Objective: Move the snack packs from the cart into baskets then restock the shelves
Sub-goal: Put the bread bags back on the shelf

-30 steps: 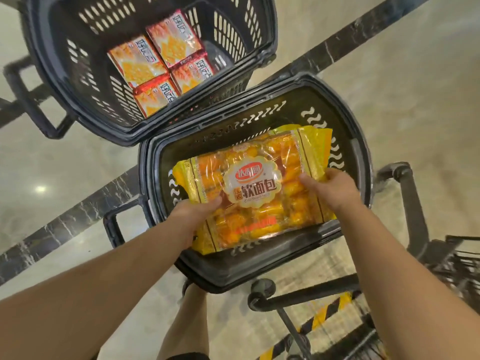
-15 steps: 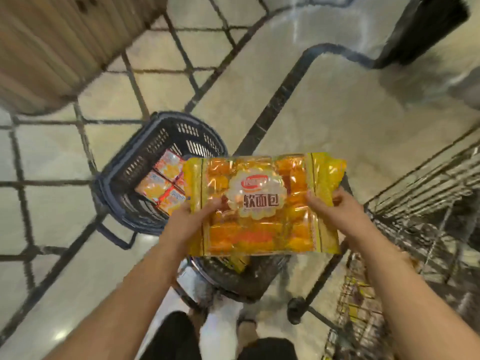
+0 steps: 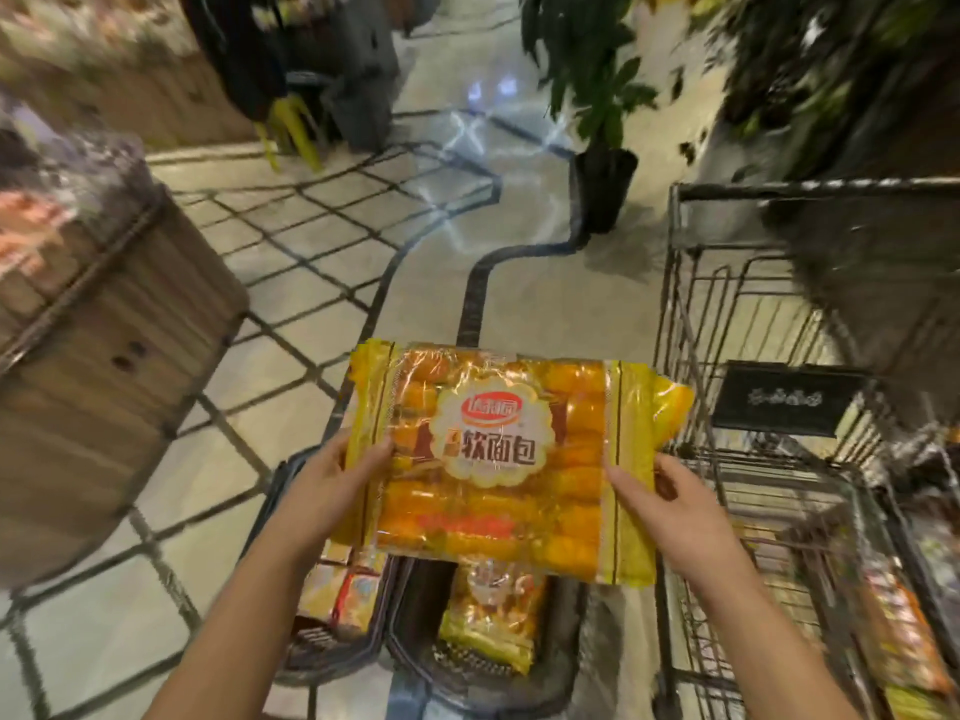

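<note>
A wooden display stand (image 3: 104, 356) is at far left. The left hand (image 3: 332, 491) grips the left short edge of the soft bread pack (image 3: 498, 470), its fingers (image 3: 374, 454) curled round the yellow seam with the thumb on the printed face. Below it the left basket (image 3: 322, 652) holds boxed snacks (image 3: 343, 589). The pack hangs in the air between both hands, face up toward the camera. Its long axis runs left to right, and each hand is at one end, so neither is nearer. Directly under it the right basket (image 3: 421, 605) holds a second bread pack (image 3: 493, 615). The right hand (image 3: 670, 511) pinches the right seam the same way. The wire cart (image 3: 753, 324) stands just right of the baskets.

A second ago the pack was down inside the right basket's rim. Half a second ago it was raised above the rim, and now it is well clear and higher. The view has swung from the floor to the aisle ahead, which suggests the pack is headed for a shelf.
</note>
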Demonstrator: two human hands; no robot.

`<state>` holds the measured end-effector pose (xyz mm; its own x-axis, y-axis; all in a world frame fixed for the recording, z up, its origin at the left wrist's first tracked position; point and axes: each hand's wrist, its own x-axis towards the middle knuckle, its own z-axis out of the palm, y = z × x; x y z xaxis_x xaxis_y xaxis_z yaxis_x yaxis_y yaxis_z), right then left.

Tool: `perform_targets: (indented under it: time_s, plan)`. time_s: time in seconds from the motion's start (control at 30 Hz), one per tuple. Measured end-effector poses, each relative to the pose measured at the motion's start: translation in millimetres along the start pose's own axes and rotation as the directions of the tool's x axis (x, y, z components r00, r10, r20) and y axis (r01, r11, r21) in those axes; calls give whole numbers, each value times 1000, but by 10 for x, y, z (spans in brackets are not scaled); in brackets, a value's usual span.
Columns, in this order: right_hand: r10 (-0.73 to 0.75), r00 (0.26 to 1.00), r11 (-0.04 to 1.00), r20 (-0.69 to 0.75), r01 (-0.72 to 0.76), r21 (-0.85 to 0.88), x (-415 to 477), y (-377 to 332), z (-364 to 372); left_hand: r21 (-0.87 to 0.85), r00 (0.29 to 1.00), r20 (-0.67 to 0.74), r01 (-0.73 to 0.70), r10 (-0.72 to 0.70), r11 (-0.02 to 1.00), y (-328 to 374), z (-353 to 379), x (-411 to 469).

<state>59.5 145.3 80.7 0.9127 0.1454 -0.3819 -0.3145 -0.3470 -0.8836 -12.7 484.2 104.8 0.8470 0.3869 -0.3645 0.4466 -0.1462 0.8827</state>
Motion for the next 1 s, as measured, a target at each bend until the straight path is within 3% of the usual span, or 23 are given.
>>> perform_targets:
  time_s: [0.23, 0.4, 0.53, 0.6, 0.7, 0.87, 1.0]
  plan:
    - [-35, 975, 998, -220, 47, 51, -449, -46, -418, 21, 971, 191, -149, 142, 989, 371, 357, 115]
    - [1, 893, 998, -450, 30, 64, -1032, 185, -574, 21, 893, 395, -244, 216, 970, 424, 707, 226]
    - [82, 788, 991, -610, 3, 137, -1731, 398, -554, 39, 796, 582, -232, 166, 972, 351, 1019, 139]
    - [155, 706, 979, -691, -19, 201, -2184, 527, -546, 71, 709, 686, -288, 163, 955, 346, 1267, -48]
    - [252, 608, 958, -753, -48, 283, -2684, 695, -513, 80, 649, 745, -316, 154, 945, 363, 1583, -350]
    - [383, 379, 913, -843, -14, 408, -3668, 1058, -451, 95, 467, 874, -439, 136, 894, 409, 2165, -1138]
    - [443, 257, 884, -859, 37, 466, -4335, 1385, -371, 81, 342, 932, -518, 119, 852, 387, 2556, -1767]
